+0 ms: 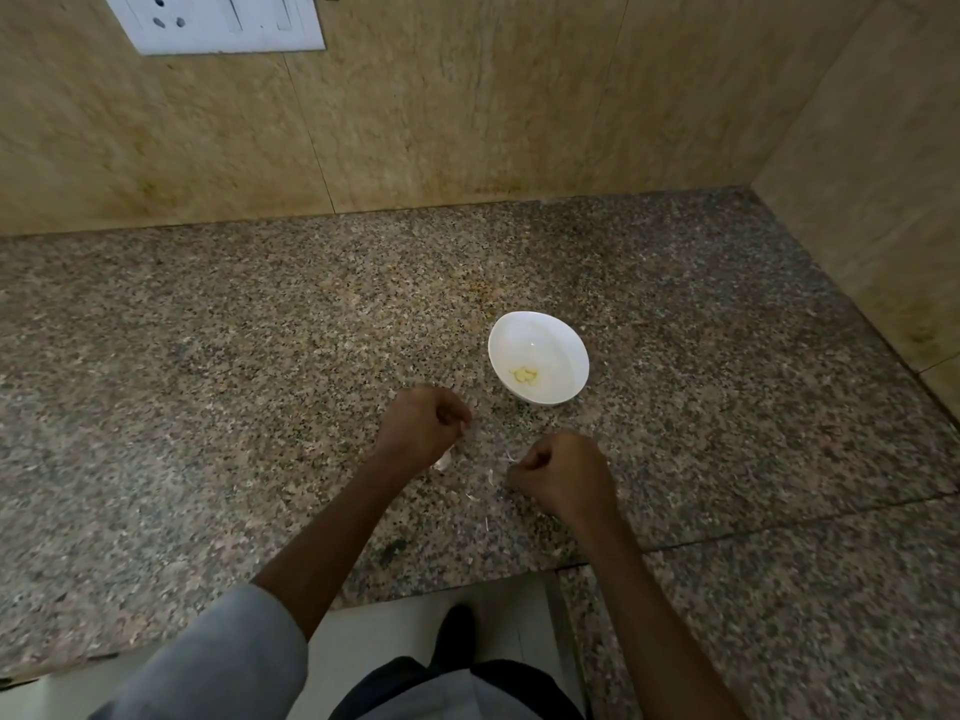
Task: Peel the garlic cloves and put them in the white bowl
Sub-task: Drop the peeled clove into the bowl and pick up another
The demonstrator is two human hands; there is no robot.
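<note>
Speckled granite makes up the desk (208, 356), backed by beige wall tiles (467, 122) with a white socket plate (218, 18) above its far left corner. The white bowl (550, 337) stands near the middle of the desk, well off the back edge, with peeled garlic cloves (524, 375) in it. Closer to the front edge, the left hand (423, 426) and right hand (563, 475) both have curled fingers; I cannot tell whether either grip holds anything. A whitish garlic piece (444, 462) lies just beside the left wrist, and skin scraps (488, 478) lie between the hands.
</note>
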